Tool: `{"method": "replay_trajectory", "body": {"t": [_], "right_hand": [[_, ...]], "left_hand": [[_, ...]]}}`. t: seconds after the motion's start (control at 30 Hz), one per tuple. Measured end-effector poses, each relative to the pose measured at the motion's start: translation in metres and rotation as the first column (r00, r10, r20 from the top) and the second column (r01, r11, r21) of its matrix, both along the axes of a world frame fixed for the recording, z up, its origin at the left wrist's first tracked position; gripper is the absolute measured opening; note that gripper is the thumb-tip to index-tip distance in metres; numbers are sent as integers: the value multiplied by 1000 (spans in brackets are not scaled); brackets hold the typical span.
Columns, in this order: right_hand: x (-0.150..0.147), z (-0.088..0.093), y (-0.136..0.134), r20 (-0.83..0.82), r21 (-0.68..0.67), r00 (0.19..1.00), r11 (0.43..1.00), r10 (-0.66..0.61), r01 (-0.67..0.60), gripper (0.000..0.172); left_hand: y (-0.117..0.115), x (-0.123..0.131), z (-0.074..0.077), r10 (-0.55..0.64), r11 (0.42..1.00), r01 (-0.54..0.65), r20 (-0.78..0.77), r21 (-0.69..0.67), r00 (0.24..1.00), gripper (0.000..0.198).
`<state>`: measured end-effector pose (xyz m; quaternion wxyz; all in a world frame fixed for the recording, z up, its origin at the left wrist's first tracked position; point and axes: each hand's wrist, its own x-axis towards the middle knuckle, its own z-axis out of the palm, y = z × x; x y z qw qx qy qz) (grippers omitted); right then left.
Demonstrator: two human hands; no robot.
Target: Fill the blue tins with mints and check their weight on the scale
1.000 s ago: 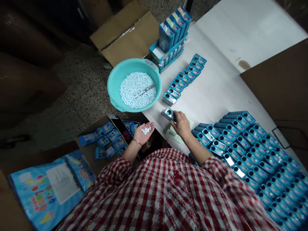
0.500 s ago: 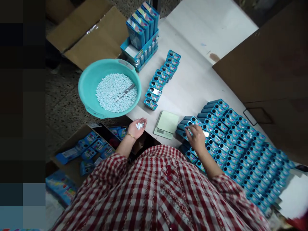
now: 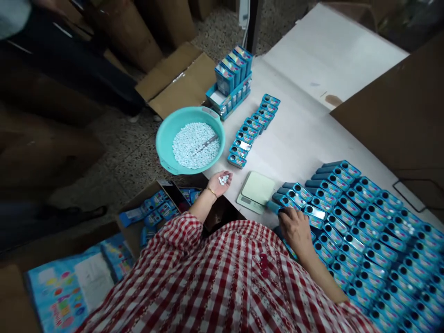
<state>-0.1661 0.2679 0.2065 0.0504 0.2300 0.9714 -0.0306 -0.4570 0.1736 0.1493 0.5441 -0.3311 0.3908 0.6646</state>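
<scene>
My left hand point(image 3: 215, 185) is turned palm up and cupped, holding a small heap of white tablets point(image 3: 224, 179) near the table edge. My right hand point(image 3: 297, 231) is closed over a blue tin point(image 3: 274, 206) at the near left corner of a big block of blue tins point(image 3: 347, 222); its fingertips are partly hidden. These tins stand upright in rows, most with a dark round hole on top. Between my hands lies a pale kitchen scale point(image 3: 258, 187) with a bare top. Beyond my left hand is a turquoise basin point(image 3: 164, 138) of white tablets with a scoop-like tool point(image 3: 208, 142) in them.
A row of blue tins point(image 3: 244, 137) stands past the scale, with a display tray point(image 3: 225, 104) of blue packs behind. On the lower left an open carton point(image 3: 126, 206) contains blue packs. A brown carton point(image 3: 381, 120) stands on the right. Another person's legs point(image 3: 79, 60) show upper left.
The view has shifted, so the table things sit lower and further right. My right hand has closed on a tin at the block's corner. My left hand still cradles the tablets.
</scene>
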Motion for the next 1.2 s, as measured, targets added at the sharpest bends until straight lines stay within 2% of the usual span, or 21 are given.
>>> {"method": "replay_trajectory", "body": {"t": [0.07,0.13,0.23,0.33,0.47,0.57,0.67,0.77,0.9,1.03,1.2], "right_hand": [[-22,13,5,-33,7,998,998,57,-57,18],[-53,17,11,-23,-4,993,994,113,-113,20],[-95,8,18,39,-65,981,980,189,-186,23],[-114,-5,21,65,-125,970,967,232,-223,25],[-99,-6,28,-44,-136,985,976,164,-169,25],[-75,3,40,-222,-159,975,987,-13,-23,37],[-54,8,50,-322,-221,929,968,-184,115,33],[-40,6,53,-361,-259,895,950,-264,175,30],[-34,0,49,-354,-276,898,947,-261,167,31],[-36,-8,49,-312,-268,926,955,-211,127,38],[-41,-20,49,-234,-287,956,952,-175,104,50]], "left_hand": [[-18,4,7,20,999,-20,18,41,1000,26],[-32,5,13,45,997,-46,14,55,999,28],[-43,2,20,84,995,-83,-14,48,996,29],[-51,-1,25,103,994,-102,-39,32,994,28],[-58,3,26,98,995,-98,-23,25,995,28],[-61,11,23,88,996,-88,-8,23,996,30],[-60,18,18,95,996,-95,-11,2,995,29],[-58,21,16,132,991,-132,-21,-26,991,24],[-56,20,17,132,991,-133,-30,-18,991,22],[-54,18,19,137,991,-137,-57,-4,989,24],[-49,3,31,159,987,-155,-136,35,978,24]]}}
